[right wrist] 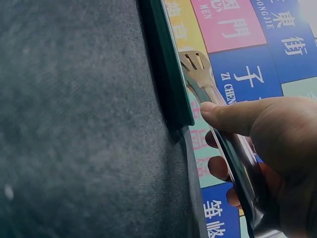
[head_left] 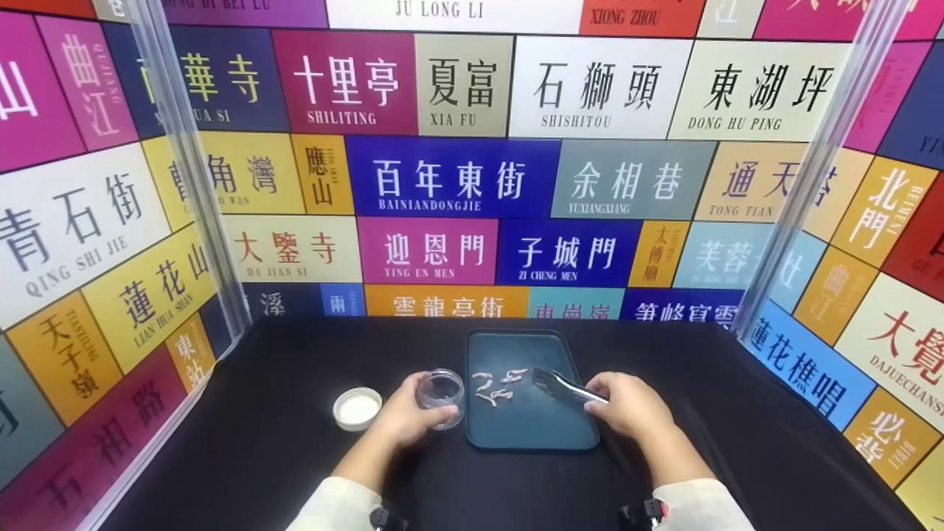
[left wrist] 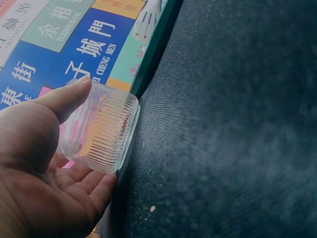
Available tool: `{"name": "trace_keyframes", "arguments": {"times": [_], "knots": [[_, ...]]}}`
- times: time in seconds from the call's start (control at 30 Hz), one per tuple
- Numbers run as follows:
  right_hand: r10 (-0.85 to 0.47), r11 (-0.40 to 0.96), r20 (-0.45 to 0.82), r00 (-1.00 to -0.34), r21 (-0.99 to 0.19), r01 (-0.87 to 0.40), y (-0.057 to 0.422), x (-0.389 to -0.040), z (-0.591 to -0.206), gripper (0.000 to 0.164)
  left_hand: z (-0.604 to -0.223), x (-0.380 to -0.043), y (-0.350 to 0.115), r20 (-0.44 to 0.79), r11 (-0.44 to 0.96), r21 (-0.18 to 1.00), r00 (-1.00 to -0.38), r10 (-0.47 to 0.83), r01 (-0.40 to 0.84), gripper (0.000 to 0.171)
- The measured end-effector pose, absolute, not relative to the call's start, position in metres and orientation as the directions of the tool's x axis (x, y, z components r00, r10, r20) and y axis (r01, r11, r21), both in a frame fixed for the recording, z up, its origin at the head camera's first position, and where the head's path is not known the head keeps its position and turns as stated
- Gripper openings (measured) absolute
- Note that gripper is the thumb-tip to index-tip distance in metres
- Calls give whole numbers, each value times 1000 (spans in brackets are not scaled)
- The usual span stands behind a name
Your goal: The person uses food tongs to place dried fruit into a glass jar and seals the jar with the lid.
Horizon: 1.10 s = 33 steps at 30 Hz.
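Observation:
My left hand (head_left: 405, 414) grips a clear ribbed jar (head_left: 441, 391) beside the tray's left edge, thumb on one side and fingers round the other. In the left wrist view the jar (left wrist: 101, 126) shows see-through walls with nothing visible inside. Metal tongs (head_left: 564, 387) with slotted ends are held in my right hand (head_left: 627, 404), their tips over the tray. The right wrist view shows the thumb and fingers round the tongs' arms (right wrist: 242, 163). Several small pale pinkish strips (head_left: 500, 387) lie on the dark teal tray (head_left: 531, 431), left of the tong tips.
A round white lid (head_left: 358, 408) lies on the black cloth (head_left: 243, 435) left of the left hand. Panels with printed signs (head_left: 457, 177) stand behind the table and at both sides. Clear upright posts (head_left: 199, 177) mark the back corners.

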State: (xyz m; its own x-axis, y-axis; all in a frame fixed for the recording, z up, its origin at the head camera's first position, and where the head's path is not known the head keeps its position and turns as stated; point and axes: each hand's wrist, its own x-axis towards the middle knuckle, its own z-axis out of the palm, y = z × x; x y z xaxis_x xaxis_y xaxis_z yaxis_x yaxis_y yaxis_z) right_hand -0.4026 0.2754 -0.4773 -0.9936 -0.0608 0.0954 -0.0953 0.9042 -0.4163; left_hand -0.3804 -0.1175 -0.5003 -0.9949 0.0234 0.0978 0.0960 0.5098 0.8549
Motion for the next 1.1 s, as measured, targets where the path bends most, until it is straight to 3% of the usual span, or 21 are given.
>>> {"name": "trace_keyframes", "arguments": {"times": [1.1], "knots": [[-91,888,189,-978,-428,-165,252,-394,-458,27,-501,-381,-118,99,523,846,-995,25,98,94]]}}
